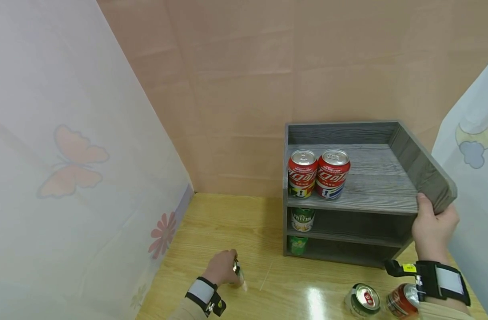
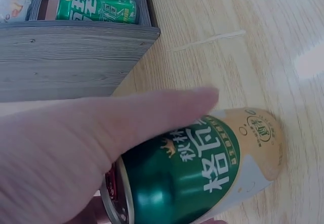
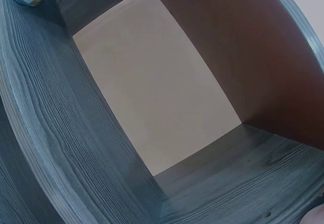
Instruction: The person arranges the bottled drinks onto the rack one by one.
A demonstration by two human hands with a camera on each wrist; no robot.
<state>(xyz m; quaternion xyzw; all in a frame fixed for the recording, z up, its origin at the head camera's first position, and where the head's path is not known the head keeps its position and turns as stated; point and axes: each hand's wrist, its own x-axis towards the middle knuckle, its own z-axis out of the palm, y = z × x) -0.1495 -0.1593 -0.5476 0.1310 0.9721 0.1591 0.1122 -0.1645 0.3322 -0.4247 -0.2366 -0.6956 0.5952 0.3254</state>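
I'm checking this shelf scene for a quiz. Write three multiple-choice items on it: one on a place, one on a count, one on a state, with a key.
1. Where do the two red cans stand?
A. top shelf
B. table
C. lowest shelf

2. How many cans lie on the table near the right hand?
A. none
B. two
C. five

3. What does the left hand hold?
A. nothing
B. a red can
C. a green and cream can

Key: 1 A, they stand on the grey shelf unit's top board; 2 B, two lie beside that wrist; 3 C, the left wrist view shows fingers around it.

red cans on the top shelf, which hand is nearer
Right. The right hand grips the shelf's right front corner, beside the red cans; the left hand holds a can on the table.
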